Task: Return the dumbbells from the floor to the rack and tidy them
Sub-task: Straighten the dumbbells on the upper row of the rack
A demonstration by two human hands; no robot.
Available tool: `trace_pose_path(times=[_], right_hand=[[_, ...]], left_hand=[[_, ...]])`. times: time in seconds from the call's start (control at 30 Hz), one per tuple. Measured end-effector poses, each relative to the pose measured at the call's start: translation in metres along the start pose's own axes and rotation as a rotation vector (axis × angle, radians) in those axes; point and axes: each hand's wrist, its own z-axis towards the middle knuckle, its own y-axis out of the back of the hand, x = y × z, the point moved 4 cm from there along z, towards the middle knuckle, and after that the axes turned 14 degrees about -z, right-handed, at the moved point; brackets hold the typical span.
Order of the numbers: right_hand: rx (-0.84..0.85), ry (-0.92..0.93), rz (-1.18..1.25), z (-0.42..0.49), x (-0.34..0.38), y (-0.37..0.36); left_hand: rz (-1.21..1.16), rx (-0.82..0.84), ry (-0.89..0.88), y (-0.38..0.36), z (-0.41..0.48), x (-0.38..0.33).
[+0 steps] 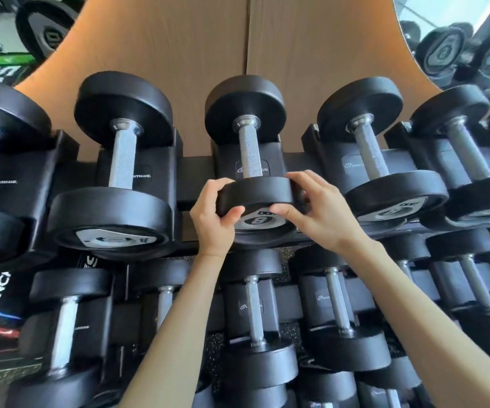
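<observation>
Left of centre, a bigger dumbbell (114,178) sits cradled on the top tier of the rack (193,175). Mid-frame, the left hand (213,219) has its fingers curled round the left edge of the near head of the 8 dumbbell (249,153), which is seated in its cradle. The right hand (322,213) grips the opposite edge, thumb on the face. Further right, a neighbouring dumbbell (380,163) rests racked.

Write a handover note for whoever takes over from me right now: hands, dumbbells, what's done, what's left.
Hands: left-hand grip and right-hand grip both hold the near head of the 8 dumbbell.
Where: it lies in its cradle on the top tier of the rack, between racked neighbours.
Done: this one is on the rack.
Left: let go, square it up. Whether dumbbells remain on the floor cannot be seen.
</observation>
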Motion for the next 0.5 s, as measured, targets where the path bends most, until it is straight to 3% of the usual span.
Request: trace_pose_path(times=[0.13,0.3,0.5], right_hand=[[-0.051,0.023,-0.143,0.003,0.019,0.006],[0.031,-0.005,-0.143,0.004,0.016,0.011],[0.125,0.017,-0.197,0.002,0.023,0.020]], left_hand=[[-0.072,-0.176,0.011,0.000,-0.011,0.008],[-0.055,-0.181,0.072,-0.002,-0.012,0.010],[0.082,0.096,0.376,0.005,-0.014,-0.009]])
